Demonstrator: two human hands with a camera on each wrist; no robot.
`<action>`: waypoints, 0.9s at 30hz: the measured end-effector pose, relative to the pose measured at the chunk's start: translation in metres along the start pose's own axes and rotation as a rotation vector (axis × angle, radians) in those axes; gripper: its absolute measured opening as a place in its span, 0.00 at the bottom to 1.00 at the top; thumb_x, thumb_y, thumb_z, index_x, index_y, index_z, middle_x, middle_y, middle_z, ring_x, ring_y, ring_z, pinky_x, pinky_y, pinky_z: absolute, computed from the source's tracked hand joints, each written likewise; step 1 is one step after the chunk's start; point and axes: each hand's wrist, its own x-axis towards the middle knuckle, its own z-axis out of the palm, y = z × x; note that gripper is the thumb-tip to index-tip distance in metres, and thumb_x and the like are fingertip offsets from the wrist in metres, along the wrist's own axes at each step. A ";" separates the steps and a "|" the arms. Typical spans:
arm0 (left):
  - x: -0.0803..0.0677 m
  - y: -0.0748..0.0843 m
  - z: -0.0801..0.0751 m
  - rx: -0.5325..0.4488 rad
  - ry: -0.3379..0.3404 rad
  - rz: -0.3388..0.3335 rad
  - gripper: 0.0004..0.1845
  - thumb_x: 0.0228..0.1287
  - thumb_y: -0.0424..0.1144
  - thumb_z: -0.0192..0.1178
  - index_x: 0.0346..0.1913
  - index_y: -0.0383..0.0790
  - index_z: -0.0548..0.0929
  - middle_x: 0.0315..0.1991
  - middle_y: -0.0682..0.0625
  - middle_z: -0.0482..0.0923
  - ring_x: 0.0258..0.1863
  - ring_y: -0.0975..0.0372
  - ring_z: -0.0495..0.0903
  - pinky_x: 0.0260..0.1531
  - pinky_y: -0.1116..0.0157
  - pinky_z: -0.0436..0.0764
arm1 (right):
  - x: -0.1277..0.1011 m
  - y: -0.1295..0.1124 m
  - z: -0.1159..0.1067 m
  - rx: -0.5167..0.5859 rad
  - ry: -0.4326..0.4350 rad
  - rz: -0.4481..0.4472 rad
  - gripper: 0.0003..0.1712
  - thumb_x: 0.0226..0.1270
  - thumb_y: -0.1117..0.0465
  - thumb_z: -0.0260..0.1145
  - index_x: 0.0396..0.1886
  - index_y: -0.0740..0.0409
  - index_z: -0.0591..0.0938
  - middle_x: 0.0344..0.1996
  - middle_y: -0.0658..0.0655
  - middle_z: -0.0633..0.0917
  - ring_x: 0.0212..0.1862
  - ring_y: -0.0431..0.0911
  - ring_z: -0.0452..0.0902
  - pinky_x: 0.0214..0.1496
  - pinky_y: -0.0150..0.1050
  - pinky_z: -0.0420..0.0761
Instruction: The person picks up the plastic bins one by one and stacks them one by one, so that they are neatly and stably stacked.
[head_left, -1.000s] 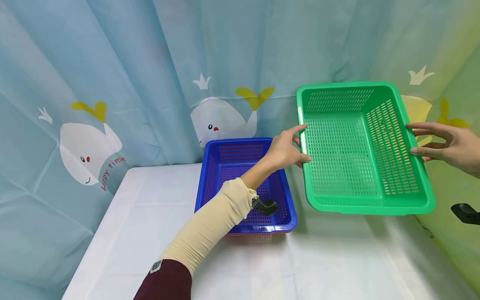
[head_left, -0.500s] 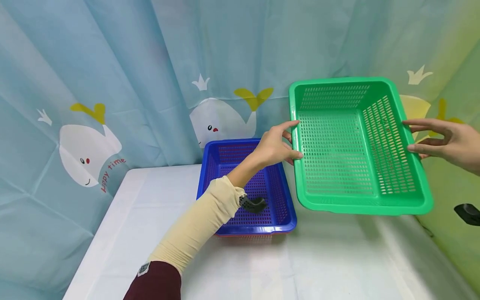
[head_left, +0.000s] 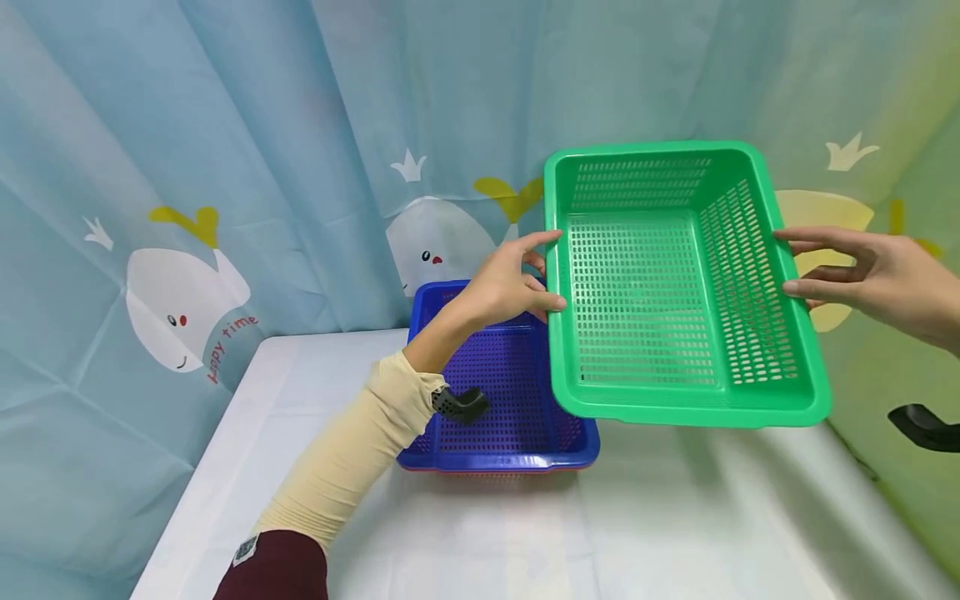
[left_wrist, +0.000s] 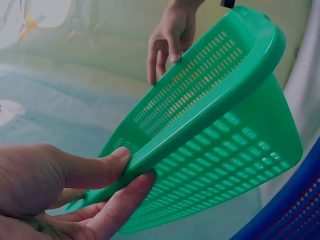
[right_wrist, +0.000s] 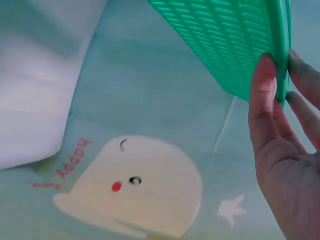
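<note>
Curtain cloth [head_left: 225, 125], pale blue with white whales printed on it, hangs behind both hands and turns yellow-green beyond the right one. Below the hands lies a white table [head_left: 480, 533].

Between the two hands, held up off the table and tilted so its open side faces the head camera, is the green basket [head_left: 660, 300], a rectangular plastic tray with slotted walls and floor. The left hand [head_left: 502, 287] grips its left rim: in the left wrist view the thumb lies on top of the rim and the fingers [left_wrist: 125, 197] curl under it, so the hand is clamped on the rim. The right hand [head_left: 877, 279] holds the opposite rim, pinching it with the thumb on the inner side and the other fingers [right_wrist: 300, 75] on the outside, as the right wrist view shows.

Under the left hand and forearm sits the blue basket [head_left: 517, 417], flat on the table, with its far end against the curtain. The green basket's lower left corner hangs above the blue one's right side, not touching it as far as can be told. A thin red edge shows beneath the blue basket's near rim.

On the left wrist, over a cream sleeve [head_left: 352, 450], is a dark camera mount [head_left: 459, 403]; another dark mount [head_left: 922, 425] shows below the right hand.
</note>
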 end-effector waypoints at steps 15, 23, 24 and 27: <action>-0.050 -0.001 -0.058 -0.008 0.035 -0.013 0.48 0.53 0.23 0.70 0.75 0.49 0.60 0.52 0.40 0.65 0.33 0.49 0.86 0.37 0.54 0.85 | 0.018 -0.060 0.034 0.113 -0.058 -0.171 0.37 0.63 0.64 0.70 0.72 0.48 0.69 0.56 0.49 0.73 0.40 0.36 0.85 0.29 0.32 0.81; -0.079 -0.001 -0.088 0.062 0.080 -0.052 0.48 0.53 0.24 0.71 0.75 0.50 0.60 0.52 0.41 0.66 0.33 0.51 0.85 0.38 0.55 0.85 | 0.031 -0.090 0.058 0.160 -0.095 -0.196 0.38 0.62 0.63 0.72 0.71 0.48 0.70 0.55 0.52 0.72 0.36 0.43 0.86 0.35 0.31 0.82; -0.082 0.000 -0.091 0.070 0.085 -0.055 0.48 0.53 0.25 0.71 0.75 0.50 0.61 0.52 0.41 0.65 0.34 0.51 0.85 0.38 0.54 0.85 | 0.032 -0.093 0.061 0.179 -0.105 -0.202 0.38 0.62 0.64 0.71 0.71 0.49 0.69 0.56 0.53 0.72 0.36 0.44 0.86 0.37 0.32 0.84; -0.091 -0.001 -0.100 0.091 0.096 -0.057 0.47 0.53 0.25 0.71 0.75 0.51 0.61 0.52 0.41 0.65 0.34 0.53 0.85 0.38 0.53 0.85 | 0.036 -0.100 0.069 0.205 -0.126 -0.209 0.38 0.62 0.64 0.72 0.71 0.49 0.69 0.56 0.53 0.73 0.35 0.47 0.85 0.37 0.34 0.84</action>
